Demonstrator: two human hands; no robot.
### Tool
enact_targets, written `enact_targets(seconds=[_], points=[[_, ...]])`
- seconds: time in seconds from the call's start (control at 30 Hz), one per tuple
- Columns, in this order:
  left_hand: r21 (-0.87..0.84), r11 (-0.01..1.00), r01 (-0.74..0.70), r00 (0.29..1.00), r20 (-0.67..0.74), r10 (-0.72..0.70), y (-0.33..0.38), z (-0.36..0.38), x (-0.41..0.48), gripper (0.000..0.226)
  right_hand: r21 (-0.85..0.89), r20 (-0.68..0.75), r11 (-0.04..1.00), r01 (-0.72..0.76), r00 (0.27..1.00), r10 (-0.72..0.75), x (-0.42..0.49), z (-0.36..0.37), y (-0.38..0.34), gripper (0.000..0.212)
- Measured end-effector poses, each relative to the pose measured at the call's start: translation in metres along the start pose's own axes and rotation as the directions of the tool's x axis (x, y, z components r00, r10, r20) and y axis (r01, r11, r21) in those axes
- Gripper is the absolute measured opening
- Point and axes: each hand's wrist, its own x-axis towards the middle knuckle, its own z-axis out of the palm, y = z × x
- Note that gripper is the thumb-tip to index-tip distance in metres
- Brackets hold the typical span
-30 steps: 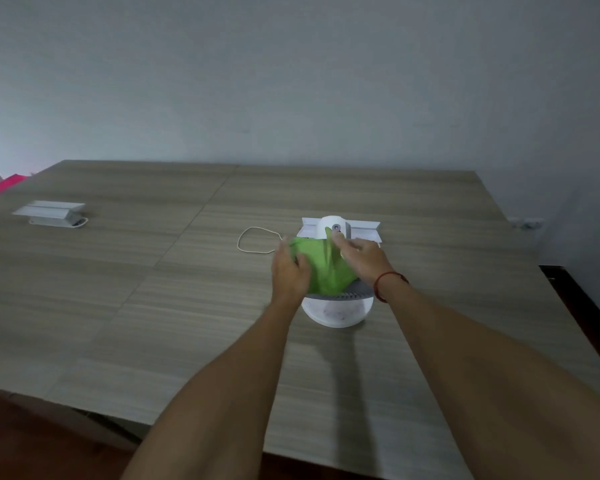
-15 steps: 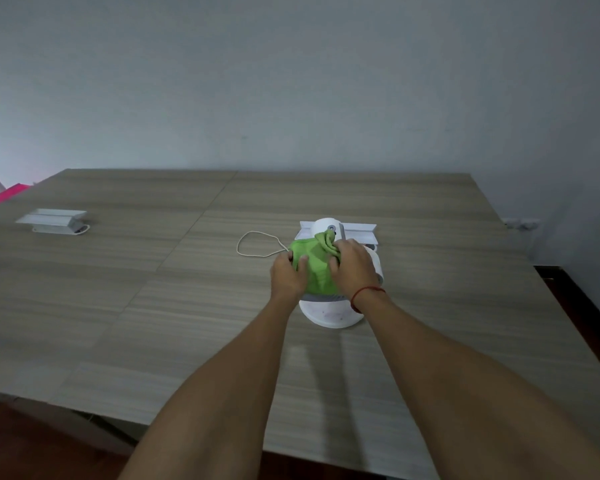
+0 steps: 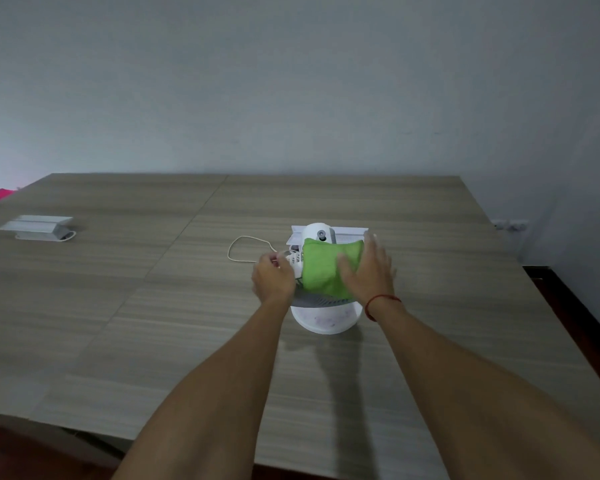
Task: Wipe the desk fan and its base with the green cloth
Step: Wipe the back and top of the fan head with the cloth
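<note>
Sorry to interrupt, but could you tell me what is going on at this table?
A person is wiping a white desk fan on a wooden table with a green cloth. The right hand lies flat on the cloth, pressing it over the fan's top. The left hand steadies the fan's left side. The round base is uncovered. The fan's white cord loops on the table behind.

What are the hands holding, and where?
The left hand grips the fan by its left side. The right hand lies flat on the cloth, pressing it, not gripping.
</note>
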Motion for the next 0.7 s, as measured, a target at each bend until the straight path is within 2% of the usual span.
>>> enact_targets(seconds=[0.07, 0.17, 0.23, 0.37, 0.53, 0.63, 0.7], points=[[0.054, 0.998, -0.018, 0.999, 0.03, 0.016, -0.009, -0.005, 0.009, 0.03, -0.073, 0.074, 0.986, 0.147, 0.987, -0.141, -0.004, 0.009, -0.002, 0.075], [0.012, 0.997, -0.077, 0.965, 0.252, 0.072, -0.013, -0.002, 0.013, 0.054, -0.165, 0.189, 0.958, 0.235, 0.961, -0.204, -0.007, 0.027, 0.001, 0.076], [-0.007, 0.993, -0.114, 0.936, 0.335, 0.11, -0.013, 0.003, 0.012, 0.056, -0.153, 0.148, 0.957, 0.248, 0.963, -0.226, -0.009, 0.037, 0.004, 0.072], [-0.039, 0.976, -0.215, 0.921, 0.325, 0.216, -0.016, 0.009, 0.011, 0.034, -0.059, 0.007, 0.962, 0.265, 0.964, -0.265, -0.006, 0.045, 0.012, 0.066], [0.004, 0.959, -0.283, 0.903, 0.339, 0.265, -0.016, 0.009, 0.014, 0.033, 0.23, -0.104, 0.964, 0.132, 0.988, -0.11, 0.002, 0.048, 0.019, 0.051], [0.014, 0.97, -0.241, 0.907, 0.36, 0.22, -0.013, 0.007, 0.014, 0.037, 0.392, -0.146, 0.919, -0.045, 0.983, 0.11, 0.004, 0.045, 0.021, 0.04], [0.001, 0.974, -0.227, 0.905, 0.369, 0.211, -0.011, 0.006, 0.014, 0.038, 0.428, -0.126, 0.896, -0.12, 0.973, 0.191, 0.007, 0.045, 0.021, 0.038]])
